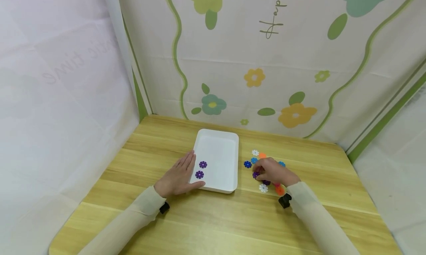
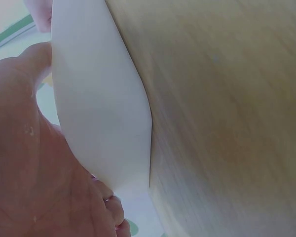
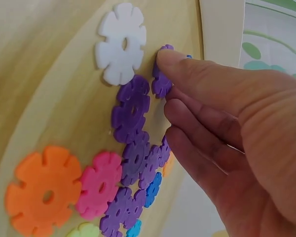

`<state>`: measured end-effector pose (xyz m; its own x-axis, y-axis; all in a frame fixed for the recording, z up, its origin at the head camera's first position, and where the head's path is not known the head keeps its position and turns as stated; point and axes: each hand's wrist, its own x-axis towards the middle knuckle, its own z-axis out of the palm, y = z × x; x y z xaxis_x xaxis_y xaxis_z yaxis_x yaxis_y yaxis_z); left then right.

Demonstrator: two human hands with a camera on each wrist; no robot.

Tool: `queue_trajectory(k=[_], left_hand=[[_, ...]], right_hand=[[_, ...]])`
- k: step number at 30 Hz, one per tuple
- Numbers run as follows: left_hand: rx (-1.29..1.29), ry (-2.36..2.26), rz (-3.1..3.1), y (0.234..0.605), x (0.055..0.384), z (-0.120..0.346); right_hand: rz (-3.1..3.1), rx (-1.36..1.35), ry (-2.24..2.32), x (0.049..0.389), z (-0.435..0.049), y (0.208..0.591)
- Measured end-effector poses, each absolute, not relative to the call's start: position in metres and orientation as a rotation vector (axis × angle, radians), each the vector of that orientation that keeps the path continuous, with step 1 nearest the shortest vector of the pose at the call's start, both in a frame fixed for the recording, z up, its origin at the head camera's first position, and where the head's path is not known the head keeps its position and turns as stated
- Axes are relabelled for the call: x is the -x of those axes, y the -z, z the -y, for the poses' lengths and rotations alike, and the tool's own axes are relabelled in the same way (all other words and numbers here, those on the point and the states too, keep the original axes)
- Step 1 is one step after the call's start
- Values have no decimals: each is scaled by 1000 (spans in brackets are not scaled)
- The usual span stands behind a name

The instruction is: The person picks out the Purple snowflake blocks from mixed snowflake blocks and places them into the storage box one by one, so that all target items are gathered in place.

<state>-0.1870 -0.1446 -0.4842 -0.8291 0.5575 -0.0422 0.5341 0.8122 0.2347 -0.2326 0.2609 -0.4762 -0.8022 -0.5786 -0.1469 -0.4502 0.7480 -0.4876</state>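
Pinching a purple, notch-petalled disc (image 3: 161, 83) is the right grip (image 1: 273, 171)

Left hand (image 1: 176, 178): lower centre-left, fingers straight, thumb spread. Right hand (image 1: 274, 171): lower right of centre, fingers curled toward thumb.

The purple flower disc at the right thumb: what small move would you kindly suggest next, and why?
I'd probably carry this purple flower disc to the white tray: the right hand appears to pinch it, and two purple flower discs already lie there.
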Motion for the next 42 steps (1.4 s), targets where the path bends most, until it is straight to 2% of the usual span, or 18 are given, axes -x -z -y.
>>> queue_trajectory(k=[12,25,35,42], left_hand=[[-875,-342,-2908,494,187,146],[-849,-315,-2874,481,184,144],[-853,-300,-2875,483,185,144],[-850,-319,-2870,481,184,144]], right_hand=[[-2584,809,665,242,-262,470],[-2559,831,622,259,-260,436],[-2583,887,555,276,-234,401],[-2589,923,496,287,-203,390]])
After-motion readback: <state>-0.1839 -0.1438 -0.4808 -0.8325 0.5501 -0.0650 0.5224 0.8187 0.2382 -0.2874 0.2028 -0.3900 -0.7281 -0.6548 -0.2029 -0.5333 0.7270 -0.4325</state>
